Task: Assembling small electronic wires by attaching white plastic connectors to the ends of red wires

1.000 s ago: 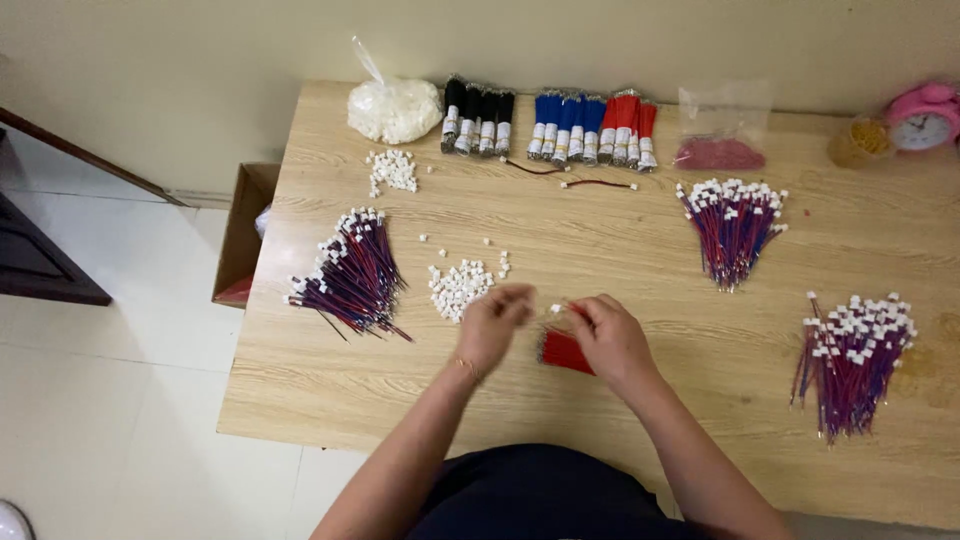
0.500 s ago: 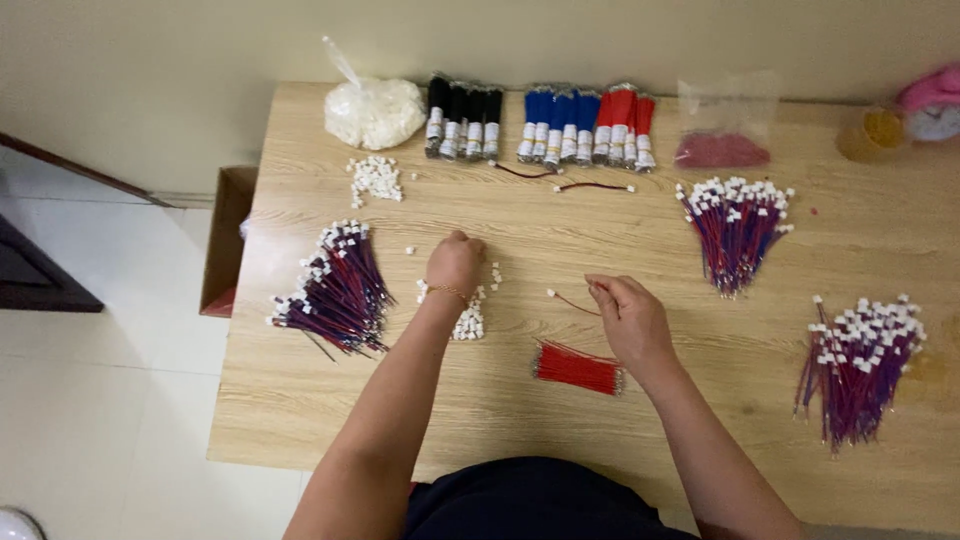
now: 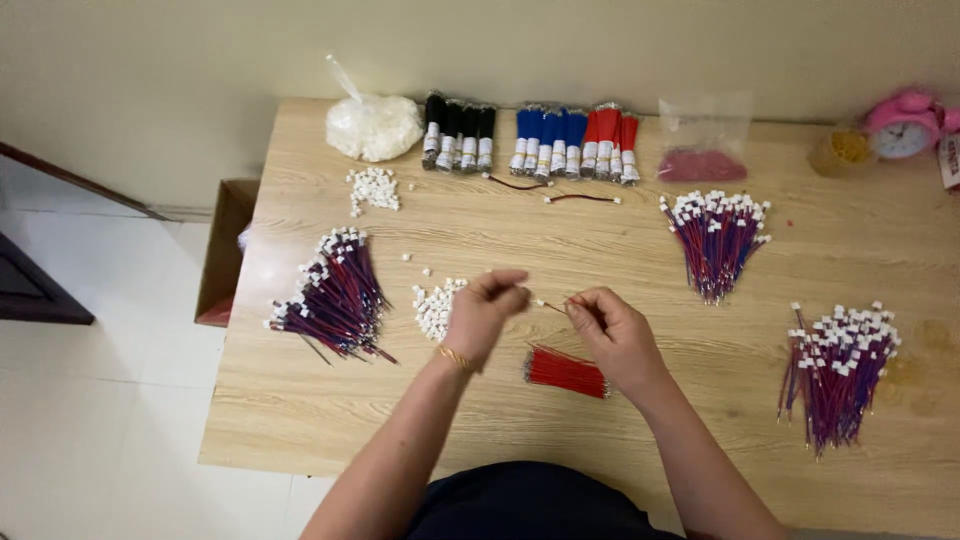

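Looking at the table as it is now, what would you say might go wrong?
The left hand could scatter the loose white connectors beside it. The right hand, pinching a thin wire, might sweep the red wires below it. The left bundle lies near the table edge.

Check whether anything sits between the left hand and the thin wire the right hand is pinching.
Nothing visible does. The left hand and the right hand face each other above bare table, with the thin wire spanning the gap. The red wire bundle lies nearer the person, clear of it.
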